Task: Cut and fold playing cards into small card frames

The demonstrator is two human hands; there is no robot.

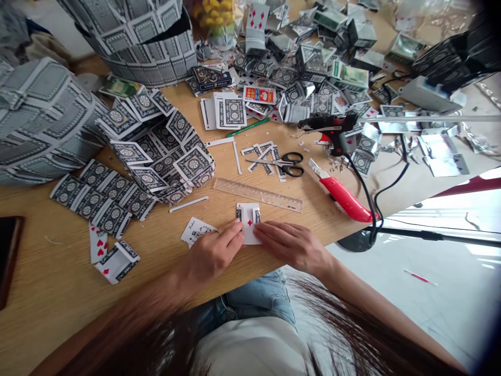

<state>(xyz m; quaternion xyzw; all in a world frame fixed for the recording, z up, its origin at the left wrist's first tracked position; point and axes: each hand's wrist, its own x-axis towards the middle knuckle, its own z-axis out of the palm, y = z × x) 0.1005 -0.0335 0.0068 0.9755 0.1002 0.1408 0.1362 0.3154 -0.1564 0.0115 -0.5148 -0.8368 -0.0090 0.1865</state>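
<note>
An ace of diamonds playing card point(249, 230) lies face up near the table's front edge, with strips along both long sides folded inward so their dark patterned backs show. My left hand point(213, 251) presses its fingertips on the left fold. On the right fold rest the fingers of my right hand point(294, 244), held close together. A joker card point(198, 230) is partly hidden beneath my left hand. Just beyond the folded card lies a clear ruler point(258, 194). To the left, another folded card point(117, 262) overlaps a hearts card point(97, 243).
Black-handled scissors point(279, 163) lie on cut card strips. A red-handled cutter point(346, 198) and a glue gun point(332, 130) with a cable are at the right. A card-built box point(156, 151) and joined cards point(104, 196) stand left. Loose cards and packs crowd the back.
</note>
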